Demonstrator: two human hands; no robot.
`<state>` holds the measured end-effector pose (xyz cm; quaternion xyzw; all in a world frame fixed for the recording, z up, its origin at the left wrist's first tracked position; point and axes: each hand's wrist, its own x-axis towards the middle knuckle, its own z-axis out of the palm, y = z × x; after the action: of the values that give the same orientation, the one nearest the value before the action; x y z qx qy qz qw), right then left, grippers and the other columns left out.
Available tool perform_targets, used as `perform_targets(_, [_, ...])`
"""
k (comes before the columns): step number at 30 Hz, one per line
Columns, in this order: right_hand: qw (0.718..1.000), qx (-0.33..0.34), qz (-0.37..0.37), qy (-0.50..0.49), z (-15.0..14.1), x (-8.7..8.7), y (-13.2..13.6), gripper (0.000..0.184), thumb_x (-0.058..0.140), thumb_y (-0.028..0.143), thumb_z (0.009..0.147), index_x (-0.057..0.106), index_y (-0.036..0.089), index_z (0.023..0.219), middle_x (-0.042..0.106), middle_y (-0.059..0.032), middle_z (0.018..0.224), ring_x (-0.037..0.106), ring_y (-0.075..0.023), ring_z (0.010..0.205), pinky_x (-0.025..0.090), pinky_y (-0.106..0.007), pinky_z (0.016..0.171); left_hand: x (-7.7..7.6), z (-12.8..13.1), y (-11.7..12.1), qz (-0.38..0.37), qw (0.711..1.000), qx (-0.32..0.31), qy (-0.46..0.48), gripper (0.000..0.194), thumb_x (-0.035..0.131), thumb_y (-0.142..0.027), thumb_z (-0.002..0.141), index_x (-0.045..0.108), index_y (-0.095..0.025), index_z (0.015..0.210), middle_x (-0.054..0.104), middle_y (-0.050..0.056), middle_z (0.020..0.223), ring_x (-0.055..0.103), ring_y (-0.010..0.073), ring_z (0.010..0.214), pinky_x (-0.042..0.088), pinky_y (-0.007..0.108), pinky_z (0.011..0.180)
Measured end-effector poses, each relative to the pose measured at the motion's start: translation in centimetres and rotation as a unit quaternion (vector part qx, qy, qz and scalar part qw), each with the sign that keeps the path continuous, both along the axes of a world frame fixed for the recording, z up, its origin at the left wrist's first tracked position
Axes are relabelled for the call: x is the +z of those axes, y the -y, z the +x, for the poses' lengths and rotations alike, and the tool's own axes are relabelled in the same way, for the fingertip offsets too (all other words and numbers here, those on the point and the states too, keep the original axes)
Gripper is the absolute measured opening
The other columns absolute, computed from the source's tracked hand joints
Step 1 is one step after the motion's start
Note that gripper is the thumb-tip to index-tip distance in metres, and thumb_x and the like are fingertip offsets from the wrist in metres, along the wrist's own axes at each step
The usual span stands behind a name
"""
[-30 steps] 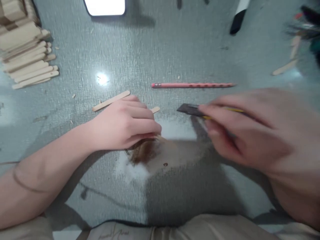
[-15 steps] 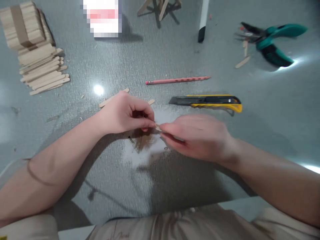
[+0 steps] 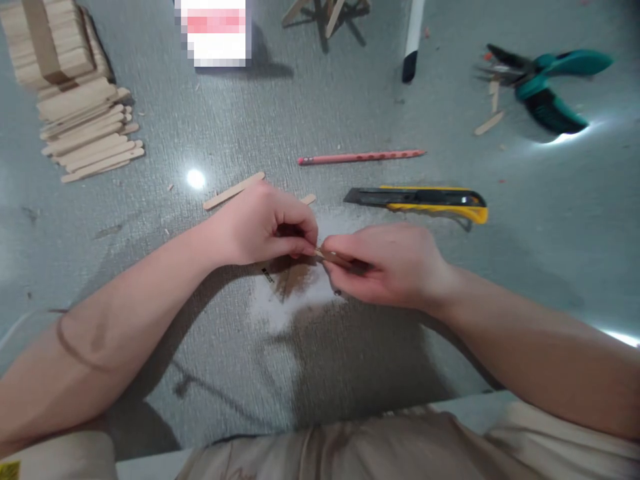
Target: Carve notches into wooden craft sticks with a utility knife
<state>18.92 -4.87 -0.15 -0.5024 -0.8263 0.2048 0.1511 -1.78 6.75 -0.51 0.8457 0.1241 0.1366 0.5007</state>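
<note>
Quite closely, left hand (image 3: 267, 223) and right hand (image 3: 395, 263) face each other, fingers pinching.
Just beyond the right hand lies the cutter (image 3: 423, 199); between both hands, gripped by each, is the stick (image 3: 334, 257). Probably, close and steady pinches would help against slipping.

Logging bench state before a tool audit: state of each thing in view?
Wooden piece: pinched, mostly covered
Left grip: closed on its end
Right grip: closed around it
Utility knife: lying free, blade extension unclear
Pliers: lying, handles spread
Pencil: lying, sharpened
Stick bundle: banded
Stick pile: loose
White black-ended object: lying
Pixelated item: state unclear
</note>
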Motion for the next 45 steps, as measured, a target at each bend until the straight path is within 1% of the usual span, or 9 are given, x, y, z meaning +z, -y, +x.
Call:
perform_targets(5, [0.987,-0.057,-0.08,-0.126,0.0,0.2,0.0,0.006,0.059,0.023,0.083,0.058,0.025,0.089,0.053,0.0107,0.048,0.042,-0.0089,0.042,0.033,-0.024,0.048,0.1,0.1,0.3,0.039,0.998,0.007,0.04,0.006,0.07,-0.02,0.087,0.072,-0.017,0.082,0.073,0.002,0.076,0.066,0.0095,0.067,0.048,0.019,0.063])
perform_targets(15, [0.953,-0.059,-0.166,-0.246,0.8,0.2,-0.2,0.013,0.063,0.021,0.082,0.056,0.024,0.093,0.053,0.0113,0.052,0.039,-0.0077,0.043,0.034,-0.022,0.046,0.3,0.0,1.0,0.091,0.993,0.015,0.078,0.012,0.063,-0.024,0.094,0.068,-0.022,0.084,0.074,0.002,0.081,0.07,0.0113,0.074,0.051,0.019,0.071])
perform_targets(19, [0.957,-0.044,-0.131,-0.253,0.9,-0.3,0.0,0.017,0.062,0.02,0.083,0.056,0.024,0.099,0.057,0.0105,0.055,0.043,-0.0078,0.045,0.036,-0.021,0.047,0.1,-0.3,1.0,0.185,0.976,0.005,0.119,0.009,0.058,-0.019,0.095,0.066,-0.022,0.092,0.074,0.002,0.087,0.07,0.0102,0.075,0.051,0.019,0.07])
perform_targets(23, [0.963,-0.041,-0.096,-0.247,0.9,-0.3,0.2,0.017,0.062,0.021,0.085,0.058,0.023,0.101,0.063,0.008,0.06,0.051,-0.0081,0.048,0.04,-0.02,0.05,0.4,-0.4,1.0,0.286,0.946,-0.026,0.147,0.014,0.053,-0.019,0.096,0.066,-0.022,0.099,0.075,0.005,0.091,0.071,0.0134,0.074,0.054,0.024,0.068])
perform_targets(26, [0.977,-0.035,-0.03,-0.206,0.8,0.0,0.2,0.01,0.061,0.021,0.087,0.06,0.023,0.097,0.066,0.0067,0.064,0.056,-0.0082,0.051,0.039,-0.021,0.052,1.1,-0.3,1.0,0.367,0.909,-0.048,0.19,0.011,0.058,-0.016,0.093,0.068,-0.018,0.091,0.075,0.008,0.087,0.072,0.0158,0.074,0.058,0.026,0.068])
perform_targets(30, [0.981,-0.006,0.046,-0.19,0.9,0.2,0.2,0.009,0.059,0.024,0.091,0.06,0.022,0.1,0.069,0.0046,0.069,0.061,-0.0092,0.058,0.042,-0.021,0.056,1.7,-0.1,1.3,0.45,0.869,-0.044,0.202,0.015,0.061,-0.016,0.091,0.069,-0.02,0.079,0.076,0.004,0.086,0.072,0.0134,0.073,0.061,0.023,0.07])
perform_targets(35, [0.972,0.016,0.065,-0.225,0.8,0.4,0.1,0.009,0.056,0.016,0.093,0.061,0.021,0.1,0.074,-0.0036,0.09,0.069,-0.0147,0.084,0.053,-0.029,0.079,1.8,-0.1,1.7,0.494,0.839,-0.052,0.221,0.017,0.061,-0.015,0.091,0.071,-0.015,0.078,0.077,0.008,0.085,0.074,0.0149,0.074,0.063,0.024,0.068])
perform_targets(41, [0.968,0.004,0.07,-0.241,0.5,0.1,0.0,0.009,0.059,0.014,0.091,0.06,0.023,0.093,0.073,-0.0021,0.088,0.068,-0.0143,0.082,0.055,-0.029,0.077,1.7,-0.4,1.8,0.547,0.805,-0.076,0.215,0.011,0.066,-0.017,0.09,0.073,-0.015,0.081,0.077,0.007,0.088,0.075,0.0174,0.082,0.065,0.025,0.07])
perform_targets(45, [0.969,-0.004,0.08,-0.234,0.5,0.1,0.1,0.011,0.054,0.013,0.09,0.056,0.023,0.093,0.07,-0.0038,0.091,0.067,-0.0165,0.086,0.055,-0.032,0.078,1.9,-0.4,1.9,0.578,0.785,-0.072,0.21,0.017,0.063,-0.019,0.093,0.073,-0.019,0.08,0.077,0.003,0.087,0.076,0.0159,0.083,0.066,0.023,0.069])
